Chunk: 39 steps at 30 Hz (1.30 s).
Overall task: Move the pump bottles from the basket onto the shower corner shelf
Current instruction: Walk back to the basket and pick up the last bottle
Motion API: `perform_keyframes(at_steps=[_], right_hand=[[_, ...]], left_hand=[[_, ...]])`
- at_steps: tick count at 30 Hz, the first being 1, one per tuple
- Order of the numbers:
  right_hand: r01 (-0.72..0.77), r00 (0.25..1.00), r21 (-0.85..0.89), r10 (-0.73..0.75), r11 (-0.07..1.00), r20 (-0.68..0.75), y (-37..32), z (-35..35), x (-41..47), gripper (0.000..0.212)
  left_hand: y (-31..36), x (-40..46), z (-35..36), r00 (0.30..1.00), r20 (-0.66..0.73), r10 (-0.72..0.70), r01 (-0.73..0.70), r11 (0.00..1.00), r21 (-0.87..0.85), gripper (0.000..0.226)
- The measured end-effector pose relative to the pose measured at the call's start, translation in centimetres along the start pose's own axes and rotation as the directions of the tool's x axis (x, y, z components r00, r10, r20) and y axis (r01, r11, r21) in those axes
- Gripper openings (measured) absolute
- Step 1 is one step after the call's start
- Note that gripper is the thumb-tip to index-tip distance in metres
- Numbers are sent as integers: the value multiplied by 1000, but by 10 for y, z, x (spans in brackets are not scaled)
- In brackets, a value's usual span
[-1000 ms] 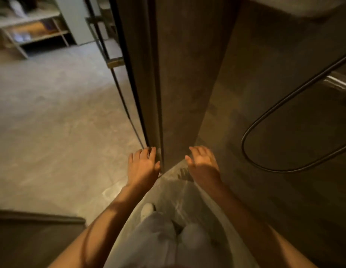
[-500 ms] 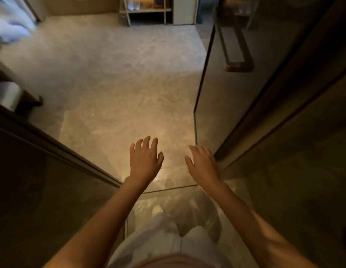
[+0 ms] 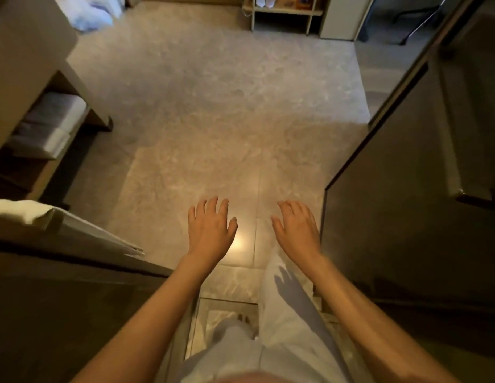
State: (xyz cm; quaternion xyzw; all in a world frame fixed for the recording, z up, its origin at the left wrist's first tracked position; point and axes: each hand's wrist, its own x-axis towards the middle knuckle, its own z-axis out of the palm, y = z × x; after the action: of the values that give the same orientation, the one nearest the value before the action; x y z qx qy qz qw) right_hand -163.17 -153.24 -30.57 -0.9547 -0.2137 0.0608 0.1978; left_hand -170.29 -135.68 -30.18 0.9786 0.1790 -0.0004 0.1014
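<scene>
Both empty hands, left hand and right hand, spread over marbled floor tiles by a dark door

Dim, warm light; glare on the floor; edges blurred.

1. A home bathroom is indicated by the stone-look tiled floor.
2. A dark glass shower door is seen at right.
3. Folded towels are stored in a vanity at left.
</scene>
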Motion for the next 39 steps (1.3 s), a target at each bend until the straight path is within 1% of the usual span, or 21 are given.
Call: perform_keyframes(at_steps=[4,7,9,12,15,19,22,24,28,32,36,39], right_hand=[[79,996,-22,-78,997,36,11,6,89,47],[111,993,-22,-110,994,48,16,-3,179,50],[160,986,-41,-159,986,42,15,-12,230,47],[251,968,-55,-250,967,22,8,-28,311,40],[287,957,-62,-283,956,63,-5,-33,371,38],[362,925,-64,-350,930,148,-26,-20,439,37],[411,900,-67,-393,909,189,-51,-3,504,38],[432,891,-79,-412,898,188,-73,6,556,41],[464,881,-88,-448,882,152,-130,7,669,43],[501,865,-75,-496,862,75,-189,-4,764,44],[505,860,-48,-498,861,111,-226,2,837,44],[538,834,-34,-526,842,168,-251,5,891,43]], left_hand=[[-6,75,10,997,9,-76,76,997,6,43],[-10,149,-3,988,15,-154,153,988,27,43],[-11,192,-17,980,-21,-198,199,979,33,42],[-13,261,-40,973,-91,-212,217,975,48,45],[-18,312,-52,959,-86,-269,272,962,25,49],[-39,363,-52,934,-41,-356,357,934,3,52],[-73,412,-51,914,-40,-405,405,914,-8,51],[-101,455,-56,900,-57,-433,433,901,-16,51],[-157,551,-87,880,-98,-465,463,885,-43,54],[-205,638,-127,880,-147,-452,455,890,-12,55],[-242,705,-145,872,-136,-471,470,882,-38,53],[-270,754,-157,851,-91,-518,516,855,-45,52]])
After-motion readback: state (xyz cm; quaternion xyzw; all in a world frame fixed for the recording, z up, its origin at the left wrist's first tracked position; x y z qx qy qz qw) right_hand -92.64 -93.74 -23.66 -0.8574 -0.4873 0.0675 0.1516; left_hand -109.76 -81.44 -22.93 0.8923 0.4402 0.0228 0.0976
